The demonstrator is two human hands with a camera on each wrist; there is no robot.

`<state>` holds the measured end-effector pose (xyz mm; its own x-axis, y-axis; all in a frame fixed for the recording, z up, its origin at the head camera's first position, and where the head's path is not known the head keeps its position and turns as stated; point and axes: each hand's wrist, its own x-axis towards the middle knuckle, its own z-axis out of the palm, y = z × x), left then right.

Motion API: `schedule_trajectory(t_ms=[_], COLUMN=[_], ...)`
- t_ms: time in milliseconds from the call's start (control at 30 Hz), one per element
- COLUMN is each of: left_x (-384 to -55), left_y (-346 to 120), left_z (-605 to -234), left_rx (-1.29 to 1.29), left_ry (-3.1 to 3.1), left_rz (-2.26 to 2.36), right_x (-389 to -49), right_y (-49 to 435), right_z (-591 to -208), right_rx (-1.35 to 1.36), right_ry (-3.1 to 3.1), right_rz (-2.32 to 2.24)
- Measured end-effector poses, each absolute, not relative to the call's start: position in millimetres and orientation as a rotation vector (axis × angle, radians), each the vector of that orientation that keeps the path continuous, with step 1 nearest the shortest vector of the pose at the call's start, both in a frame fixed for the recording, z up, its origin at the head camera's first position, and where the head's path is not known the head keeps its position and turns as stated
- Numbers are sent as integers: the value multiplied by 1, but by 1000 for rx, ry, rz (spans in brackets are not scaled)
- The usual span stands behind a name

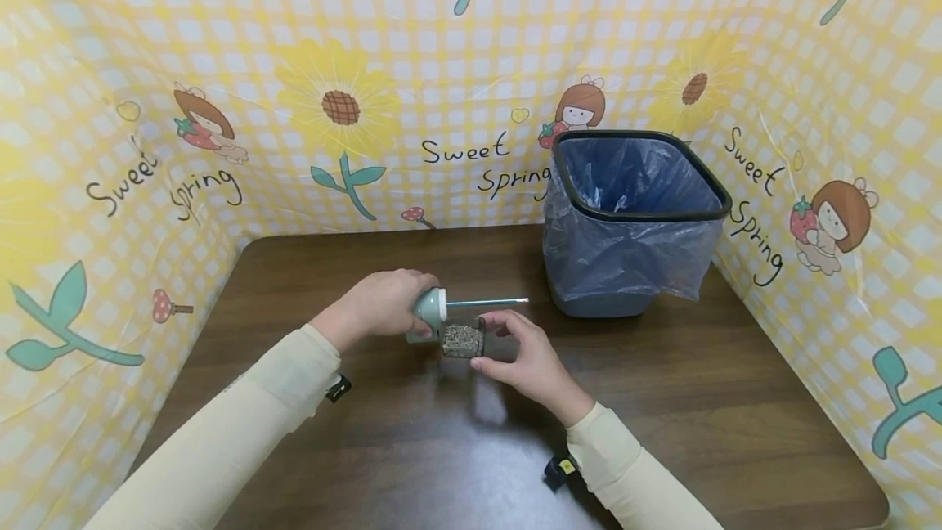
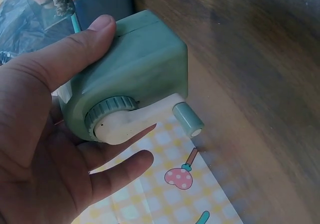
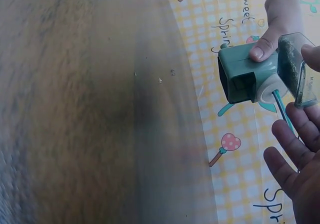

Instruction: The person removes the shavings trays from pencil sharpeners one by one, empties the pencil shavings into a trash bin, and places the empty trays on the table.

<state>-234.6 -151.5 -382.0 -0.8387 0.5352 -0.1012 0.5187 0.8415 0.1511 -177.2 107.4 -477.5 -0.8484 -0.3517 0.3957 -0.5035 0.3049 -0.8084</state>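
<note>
My left hand (image 1: 386,305) grips a green crank pencil sharpener (image 2: 145,59), thumb across its body. The white crank arm (image 2: 150,115) with its green knob shows in the left wrist view. A teal pencil (image 1: 482,302) sticks out of the sharpener's white front, pointing right. My right hand (image 1: 530,358) pinches the clear shavings drawer (image 1: 462,342), which holds grey shavings along one side. The drawer is out of the sharpener, right beside it, and the drawer opening (image 3: 241,88) shows dark in the right wrist view.
A grey bin (image 1: 599,305) with a black rim and a bluish plastic liner stands at the back right of the brown wooden table (image 1: 412,448). A few small crumbs (image 3: 160,80) lie on the table. Yellow checked cloth (image 1: 441,64) surrounds the table at the back and sides.
</note>
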Motion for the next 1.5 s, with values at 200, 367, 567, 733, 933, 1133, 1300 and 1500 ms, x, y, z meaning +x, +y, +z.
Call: schedule_trajectory(t_ms=[200,367,567,733,933,1133,1300,1500], left_x=[-235,-234,-234,-234,-235,-233,-233,-233], left_y=[-150,-150,-150,-150,-149,-149,-148,-146], left_z=[-386,-390,-393,-397,-402,-403,-405,-409], left_rx=[815,823,806,814,816,811,806,795], left_ry=[2887,2892,2888,2883,2885,2893,2885,2878], left_rz=[185,186,192,182,170,165,177,173], right_x=[-177,-177,-177,-177,-177,-177,-177,-177], right_y=[108,108,108,108,107,105,104,107], right_z=[-478,-480,-480,-478,-477,-477,-478,-480], right_rx=[788,788,808,815,801,787,770,766], right_ry=[-2427,-2424,-2412,-2406,-2398,-2396,-2403,-2418], right_rz=[1580,1578,1582,1595,1609,1620,1626,1612])
